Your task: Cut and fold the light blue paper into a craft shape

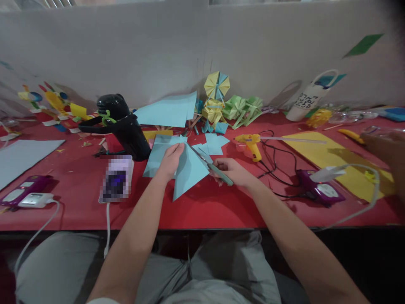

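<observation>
My left hand (173, 159) is closed on a light blue sheet of paper (189, 174), holding it by its upper left part above the red table. In my right hand (232, 169) is a pair of scissors (221, 173) with pale green handles. Their blades meet the upper right edge of the blue sheet and point up and left. Under and beside my left hand lies more blue paper (154, 159). Smaller cut blue pieces (215, 144) rest just beyond the scissors. My right fingers are partly hidden behind the handles.
A yellow glue gun (252, 145) lies right of my hands, its cord near a purple power strip (321, 188). A black bottle (128, 131) and a phone (116, 179) are at left. Folded paper models (217, 97) stand at the back. Another person's arm (386, 147) reaches in at right.
</observation>
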A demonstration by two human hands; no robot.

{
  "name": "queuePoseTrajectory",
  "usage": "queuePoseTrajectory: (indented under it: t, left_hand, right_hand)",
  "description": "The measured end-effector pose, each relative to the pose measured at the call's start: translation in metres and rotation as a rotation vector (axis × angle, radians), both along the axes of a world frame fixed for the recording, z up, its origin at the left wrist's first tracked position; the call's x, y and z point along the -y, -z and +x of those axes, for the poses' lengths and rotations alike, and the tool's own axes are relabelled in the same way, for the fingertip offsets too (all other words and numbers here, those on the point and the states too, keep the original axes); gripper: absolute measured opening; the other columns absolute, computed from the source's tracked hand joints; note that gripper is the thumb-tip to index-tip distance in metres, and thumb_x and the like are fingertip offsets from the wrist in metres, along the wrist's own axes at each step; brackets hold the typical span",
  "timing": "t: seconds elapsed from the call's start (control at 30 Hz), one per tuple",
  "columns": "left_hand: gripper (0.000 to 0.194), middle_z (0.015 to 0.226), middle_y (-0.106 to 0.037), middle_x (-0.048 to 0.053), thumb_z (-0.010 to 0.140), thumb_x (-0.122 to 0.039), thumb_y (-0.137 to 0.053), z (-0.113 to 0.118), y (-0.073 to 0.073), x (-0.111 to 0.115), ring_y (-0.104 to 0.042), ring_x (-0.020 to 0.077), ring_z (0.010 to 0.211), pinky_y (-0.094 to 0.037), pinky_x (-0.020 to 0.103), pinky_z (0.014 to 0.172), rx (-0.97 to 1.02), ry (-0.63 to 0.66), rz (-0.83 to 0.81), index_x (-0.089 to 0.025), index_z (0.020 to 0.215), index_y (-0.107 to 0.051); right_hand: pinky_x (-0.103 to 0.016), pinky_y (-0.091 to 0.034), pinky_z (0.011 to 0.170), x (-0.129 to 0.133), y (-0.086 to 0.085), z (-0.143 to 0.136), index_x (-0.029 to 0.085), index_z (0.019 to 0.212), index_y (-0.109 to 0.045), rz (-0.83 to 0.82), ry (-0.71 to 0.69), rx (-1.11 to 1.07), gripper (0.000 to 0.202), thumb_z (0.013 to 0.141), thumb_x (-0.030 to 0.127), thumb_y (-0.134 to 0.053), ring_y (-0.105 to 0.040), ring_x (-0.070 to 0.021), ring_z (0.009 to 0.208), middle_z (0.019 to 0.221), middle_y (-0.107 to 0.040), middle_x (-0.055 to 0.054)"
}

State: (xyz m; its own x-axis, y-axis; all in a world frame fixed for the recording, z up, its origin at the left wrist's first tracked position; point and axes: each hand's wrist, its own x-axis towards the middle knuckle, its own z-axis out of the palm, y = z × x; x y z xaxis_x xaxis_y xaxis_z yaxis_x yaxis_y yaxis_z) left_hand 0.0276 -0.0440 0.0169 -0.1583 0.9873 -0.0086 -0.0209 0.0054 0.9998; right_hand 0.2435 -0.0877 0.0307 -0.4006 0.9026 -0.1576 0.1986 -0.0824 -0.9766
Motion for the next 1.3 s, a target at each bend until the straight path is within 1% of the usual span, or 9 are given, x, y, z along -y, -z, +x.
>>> queuePoseTrajectory:
  t: [0.1,0.3,0.43,0.6,0.73,0.8,0.9,1.03,1.3]
  left_hand:
    - [0.036,0.077,-0.065,0.002,0.071,-0.053,-0.069,-0.001,0.002,-0.001,-0.06,0.0173,0.079,-0.048,0.026,0.071,0.021,0.041,0.025,-0.018,0.082,-0.067]
    - [0.035,0.069,-0.057,-0.001,0.066,-0.051,-0.073,-0.001,0.004,-0.002,-0.055,0.0136,0.069,-0.045,0.024,0.061,0.076,0.037,0.007,-0.018,0.074,-0.062]
    - [0.037,0.068,-0.056,-0.001,0.066,-0.051,-0.073,0.0,0.006,-0.003,-0.054,0.0135,0.067,-0.044,0.024,0.06,0.098,0.055,0.008,-0.017,0.075,-0.061]
    - [0.036,0.069,-0.057,0.0,0.067,-0.051,-0.073,-0.001,0.007,-0.004,-0.056,0.0145,0.072,-0.045,0.024,0.062,0.085,0.07,0.017,-0.018,0.074,-0.061]
    - [0.034,0.078,-0.062,0.001,0.069,-0.05,-0.071,-0.001,0.003,-0.001,-0.058,0.0163,0.082,-0.046,0.023,0.07,0.037,0.05,0.04,-0.018,0.076,-0.063]
    - [0.033,0.08,-0.063,0.002,0.071,-0.05,-0.07,-0.001,-0.001,0.001,-0.058,0.0167,0.084,-0.046,0.023,0.071,0.005,0.045,0.049,-0.018,0.077,-0.064]
    - [0.032,0.075,-0.062,0.002,0.073,-0.05,-0.068,-0.002,-0.003,0.002,-0.057,0.0156,0.078,-0.045,0.023,0.067,-0.034,0.063,0.046,-0.018,0.077,-0.064]
    - [0.033,0.072,-0.059,0.0,0.073,-0.051,-0.068,-0.002,-0.001,0.001,-0.054,0.0139,0.073,-0.044,0.023,0.065,-0.017,0.095,0.054,-0.018,0.075,-0.062]
    - [0.035,0.065,-0.053,-0.002,0.071,-0.051,-0.069,-0.002,0.004,-0.002,-0.052,0.0124,0.066,-0.042,0.023,0.06,0.02,0.095,0.06,-0.018,0.073,-0.059]
  right_hand:
    - [-0.021,-0.045,0.044,-0.003,0.003,0.001,0.017,0.072,-0.055,-0.017,-0.003,-0.016,0.031,0.068,0.04,-0.075,-0.057,-0.0096,0.046,0.058,-0.061,0.002]
    - [-0.021,-0.043,0.043,-0.005,0.005,0.002,0.017,0.073,-0.054,-0.023,-0.018,-0.011,0.034,0.066,0.042,-0.077,-0.057,-0.0099,0.046,0.059,-0.062,0.001]
    - [-0.02,-0.042,0.042,-0.003,0.005,0.001,0.017,0.073,-0.054,-0.005,0.003,-0.021,0.035,0.068,0.044,-0.075,-0.055,-0.0087,0.045,0.059,-0.061,0.001]
    - [-0.019,-0.04,0.039,-0.007,0.007,0.002,0.017,0.071,-0.053,-0.01,-0.008,-0.008,0.037,0.064,0.044,-0.077,-0.055,-0.0091,0.043,0.056,-0.06,0.002]
    - [-0.02,-0.042,0.039,-0.01,0.006,0.003,0.017,0.069,-0.053,-0.025,-0.029,-0.001,0.039,0.059,0.043,-0.081,-0.055,-0.0099,0.042,0.052,-0.059,0.003]
    - [-0.02,-0.043,0.04,-0.01,0.006,0.003,0.017,0.067,-0.053,-0.021,-0.032,-0.005,0.039,0.058,0.043,-0.081,-0.055,-0.0098,0.042,0.052,-0.059,0.003]
    - [-0.021,-0.043,0.041,-0.009,0.006,0.003,0.017,0.068,-0.053,-0.015,-0.027,-0.012,0.037,0.061,0.042,-0.08,-0.055,-0.0096,0.042,0.051,-0.058,0.003]
    - [-0.02,-0.042,0.041,-0.009,0.008,0.003,0.017,0.069,-0.053,-0.011,-0.029,-0.01,0.033,0.064,0.04,-0.076,-0.055,-0.0098,0.042,0.051,-0.058,0.003]
    - [-0.02,-0.043,0.04,-0.009,0.009,0.003,0.017,0.071,-0.054,-0.033,-0.016,-0.015,0.034,0.064,0.04,-0.077,-0.057,-0.0099,0.043,0.057,-0.062,0.002]
